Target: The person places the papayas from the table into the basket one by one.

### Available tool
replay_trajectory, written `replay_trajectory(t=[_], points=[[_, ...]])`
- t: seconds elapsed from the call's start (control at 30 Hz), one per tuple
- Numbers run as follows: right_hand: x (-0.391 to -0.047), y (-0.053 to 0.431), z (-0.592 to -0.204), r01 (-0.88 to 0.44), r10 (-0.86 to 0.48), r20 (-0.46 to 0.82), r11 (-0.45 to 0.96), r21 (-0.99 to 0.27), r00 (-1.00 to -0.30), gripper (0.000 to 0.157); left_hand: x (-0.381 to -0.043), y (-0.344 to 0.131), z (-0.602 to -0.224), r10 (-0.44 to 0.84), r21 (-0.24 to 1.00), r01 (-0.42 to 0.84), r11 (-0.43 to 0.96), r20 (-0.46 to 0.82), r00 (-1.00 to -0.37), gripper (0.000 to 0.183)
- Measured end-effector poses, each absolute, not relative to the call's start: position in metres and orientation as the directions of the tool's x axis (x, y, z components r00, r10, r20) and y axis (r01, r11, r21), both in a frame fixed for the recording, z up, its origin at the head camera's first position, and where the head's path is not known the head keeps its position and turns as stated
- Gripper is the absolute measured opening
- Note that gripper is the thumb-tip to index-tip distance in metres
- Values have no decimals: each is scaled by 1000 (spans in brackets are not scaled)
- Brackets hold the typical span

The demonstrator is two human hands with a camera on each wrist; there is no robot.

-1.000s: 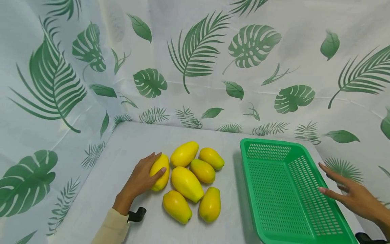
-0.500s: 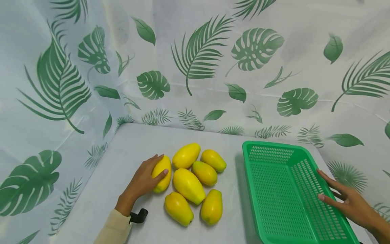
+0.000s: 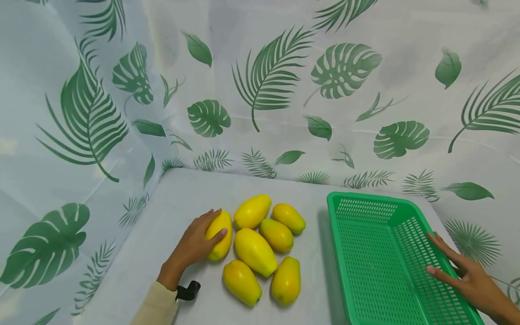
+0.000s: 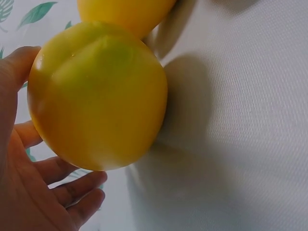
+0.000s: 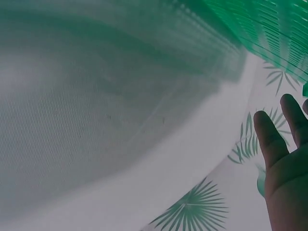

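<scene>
In the head view, my left hand (image 3: 195, 240) holds a yellow papaya (image 3: 225, 220) at the left of the group, thumb on its near right side and fingers over its far end. The left wrist view shows that papaya's greenish, rounded end large, with fingers curved along its side. Several more papayas, such as the large middle one (image 3: 255, 253), lie just to the right. A green plastic basket (image 3: 339, 253) stands on the right with nothing in it. At its right rim is my right hand (image 3: 467, 275), thumb over the inside and fingers extended; the right wrist view shows them straight.
A white cloth (image 3: 178, 189) covers the table. Leaf-printed white sheeting (image 3: 280, 135) rises behind and on both sides. A black wrist mount (image 3: 188, 290) sits on the left wrist beside the papayas.
The head view has shifted slightly, so everything sits a little lower and further right. My right hand has come in closer against the basket's rim. My left hand stays on the same papaya.
</scene>
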State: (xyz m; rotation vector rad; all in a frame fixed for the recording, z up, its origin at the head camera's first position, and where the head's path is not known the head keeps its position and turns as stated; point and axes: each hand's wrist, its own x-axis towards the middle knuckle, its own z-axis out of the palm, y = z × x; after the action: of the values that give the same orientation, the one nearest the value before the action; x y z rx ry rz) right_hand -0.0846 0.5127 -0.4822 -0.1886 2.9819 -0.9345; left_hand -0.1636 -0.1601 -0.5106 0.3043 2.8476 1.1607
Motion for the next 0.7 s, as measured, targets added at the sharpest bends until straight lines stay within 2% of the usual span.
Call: replay_trajectory(t=[0.17,0.4,0.7], points=[[-81,512,-484,-100,-126,-2,793,-601,-992,88,-163,-160,-513,197,705,155,692,22,-980,74],[-81,513,-484,-92,-105,3,854,-513,-994,91,-163,-160,-514,200,712,159,684,26,-979,74],[-83,503,-483,-32,-66,-38,820,-571,-997,94,-166,-161,-515,218,753,167,637,32,-975,77]])
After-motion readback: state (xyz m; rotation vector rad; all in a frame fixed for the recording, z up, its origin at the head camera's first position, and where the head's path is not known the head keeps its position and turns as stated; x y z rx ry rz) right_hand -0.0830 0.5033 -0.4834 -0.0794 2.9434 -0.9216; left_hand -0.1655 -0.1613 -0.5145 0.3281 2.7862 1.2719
